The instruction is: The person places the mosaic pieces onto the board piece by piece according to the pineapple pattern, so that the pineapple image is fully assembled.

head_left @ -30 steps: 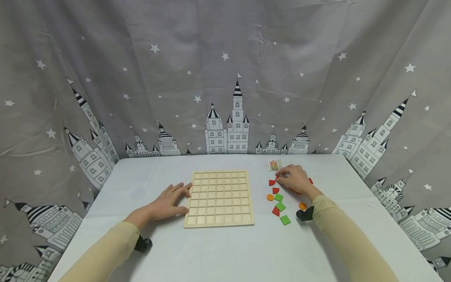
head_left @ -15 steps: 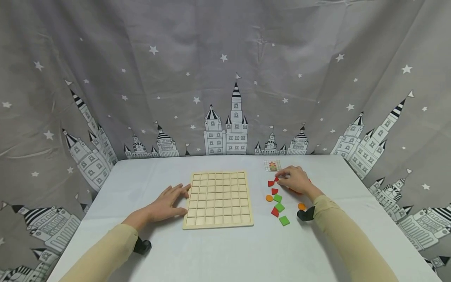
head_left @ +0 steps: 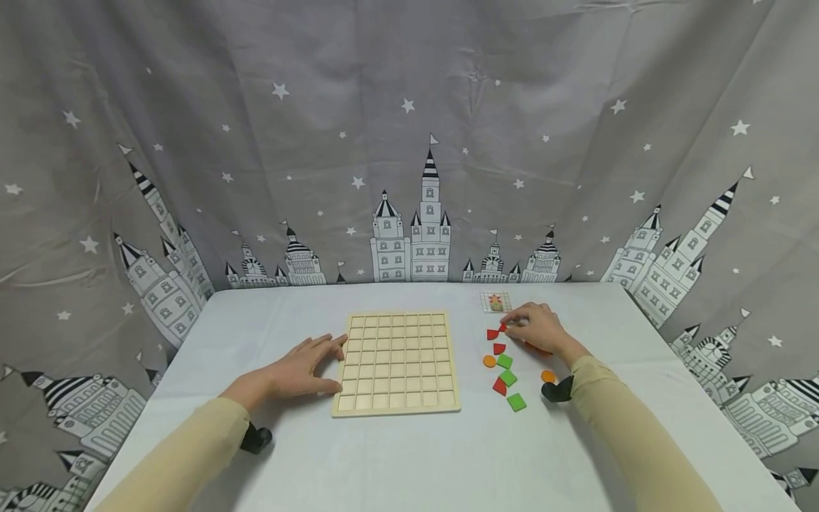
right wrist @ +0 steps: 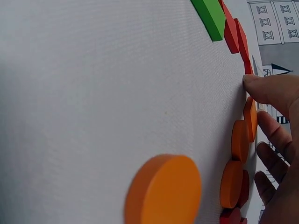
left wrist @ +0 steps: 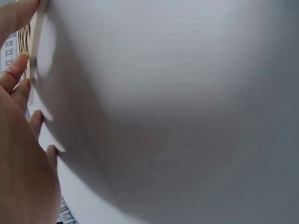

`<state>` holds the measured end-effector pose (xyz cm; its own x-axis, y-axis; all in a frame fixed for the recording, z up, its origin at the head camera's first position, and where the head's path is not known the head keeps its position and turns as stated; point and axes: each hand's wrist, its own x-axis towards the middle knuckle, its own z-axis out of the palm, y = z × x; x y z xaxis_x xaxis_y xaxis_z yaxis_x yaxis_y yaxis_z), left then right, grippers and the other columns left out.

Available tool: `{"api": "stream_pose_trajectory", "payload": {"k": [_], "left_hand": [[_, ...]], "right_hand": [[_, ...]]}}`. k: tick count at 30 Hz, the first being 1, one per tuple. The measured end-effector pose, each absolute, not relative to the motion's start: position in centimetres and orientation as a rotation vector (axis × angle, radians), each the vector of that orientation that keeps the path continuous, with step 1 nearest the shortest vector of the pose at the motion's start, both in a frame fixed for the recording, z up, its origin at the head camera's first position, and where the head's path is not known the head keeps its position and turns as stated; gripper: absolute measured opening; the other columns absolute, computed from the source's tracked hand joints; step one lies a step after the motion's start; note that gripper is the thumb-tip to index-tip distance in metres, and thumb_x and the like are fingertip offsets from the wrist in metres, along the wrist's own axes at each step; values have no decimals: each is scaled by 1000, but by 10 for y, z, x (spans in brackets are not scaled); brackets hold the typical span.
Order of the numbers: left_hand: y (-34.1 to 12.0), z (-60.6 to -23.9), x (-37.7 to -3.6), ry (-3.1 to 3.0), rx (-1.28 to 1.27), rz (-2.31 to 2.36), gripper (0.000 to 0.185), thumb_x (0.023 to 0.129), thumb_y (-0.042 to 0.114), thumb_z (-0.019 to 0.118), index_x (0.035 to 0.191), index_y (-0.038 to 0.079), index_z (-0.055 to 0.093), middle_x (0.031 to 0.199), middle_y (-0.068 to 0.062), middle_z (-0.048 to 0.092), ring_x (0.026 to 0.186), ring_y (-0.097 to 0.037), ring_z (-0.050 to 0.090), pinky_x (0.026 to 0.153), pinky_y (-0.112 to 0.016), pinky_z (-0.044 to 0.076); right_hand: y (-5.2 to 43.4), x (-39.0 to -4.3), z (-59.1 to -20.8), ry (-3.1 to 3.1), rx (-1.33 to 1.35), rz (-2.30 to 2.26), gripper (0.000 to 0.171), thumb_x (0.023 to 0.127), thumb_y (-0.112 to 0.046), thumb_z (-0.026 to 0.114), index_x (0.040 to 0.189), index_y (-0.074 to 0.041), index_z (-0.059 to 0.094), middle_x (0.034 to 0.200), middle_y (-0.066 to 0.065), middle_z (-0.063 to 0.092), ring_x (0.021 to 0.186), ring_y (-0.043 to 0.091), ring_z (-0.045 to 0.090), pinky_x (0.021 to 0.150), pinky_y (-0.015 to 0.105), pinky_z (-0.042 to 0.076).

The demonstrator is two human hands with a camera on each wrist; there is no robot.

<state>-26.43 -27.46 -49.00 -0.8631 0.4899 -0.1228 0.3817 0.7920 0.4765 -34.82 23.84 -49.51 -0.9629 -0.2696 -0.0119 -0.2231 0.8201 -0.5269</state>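
In the head view, a pale wooden grid board [head_left: 397,363] lies flat on the white table. My left hand [head_left: 301,370] rests at its left edge, thumb and fingertips touching the rim, fingers spread. To the right of the board my right hand [head_left: 537,328] pinches a small red piece [head_left: 502,328]. The right wrist view has the thumb [right wrist: 261,86] against a red piece; the index fingertip is hidden. Just left of that hand lies a red quarter-round piece [head_left: 492,334]. Orange discs [right wrist: 240,140] lie beneath its other fingers, partly covered in the head view.
A small picture card [head_left: 495,302] lies behind the right hand. Nearer the front are several green squares [head_left: 516,402], red pieces [head_left: 500,386] and orange discs [head_left: 489,361]. A grey curtain [head_left: 288,142] with castles hangs behind the table.
Both hands stay in nearly the same places. The right fingertips remain at the red piece, with only a slight shift. The whole head view moves a little.
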Motion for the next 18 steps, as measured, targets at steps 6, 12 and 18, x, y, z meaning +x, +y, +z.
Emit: {"api": "stream_pose_trajectory", "payload": {"k": [6, 12, 18], "left_hand": [[-269, -474, -267, 2700, 722, 558, 56, 78, 58, 82, 114, 24, 57, 166, -13, 30, 150, -46, 25, 121, -63, 20], [-263, -465, -270, 2680, 752, 469, 63, 74, 56, 86, 116, 21, 55, 165, -14, 31, 149, -38, 32, 121, -53, 30], [-260, -461, -271, 2679, 703, 432, 66, 71, 56, 88, 115, 22, 54, 166, -13, 28, 149, -37, 32, 119, -54, 33]], "right_hand": [[242, -347, -497, 2901, -416, -826, 25, 95, -26, 71, 119, -19, 77, 136, 16, 59, 125, 42, 43, 106, 64, 35], [245, -348, -496, 2882, -414, -834, 25, 96, -25, 70, 119, -19, 76, 138, 17, 57, 127, 43, 41, 108, 65, 35], [247, -350, -495, 2856, -412, -860, 24, 96, -25, 70, 118, -20, 77, 138, 17, 57, 128, 43, 40, 107, 65, 35]]}}
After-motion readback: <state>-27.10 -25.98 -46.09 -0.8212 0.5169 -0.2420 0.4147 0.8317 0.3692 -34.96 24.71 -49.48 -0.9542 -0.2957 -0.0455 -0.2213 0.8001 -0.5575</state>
